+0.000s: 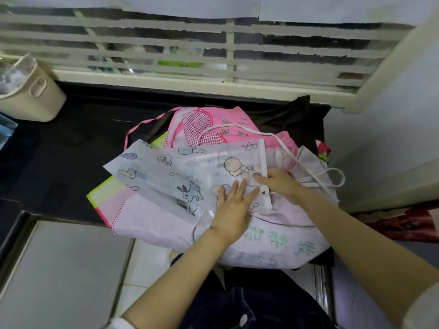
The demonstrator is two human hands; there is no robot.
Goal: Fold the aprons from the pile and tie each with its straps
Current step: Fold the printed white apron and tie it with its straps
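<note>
**White apron on the pile, seen from the head view.** We see the white apron [166,176], printed with cartoons, lying topmost on the pile [273,236] of pink aprons at the near edge of the black counter [59,150]. Our left hand [231,205] rests flat on it, fingers straight. Our right hand [282,184], just to the right, touches the apron's white band [263,157]; we cannot tell whether it pinches the band. A white strap [343,179] loops right. A cream basket [35,96] stands far left.

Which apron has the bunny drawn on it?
The white apron on top, under the left hand and right hand. The other aprons beneath are pink: the bright pink apron behind, the pale pink apron in front.
</note>
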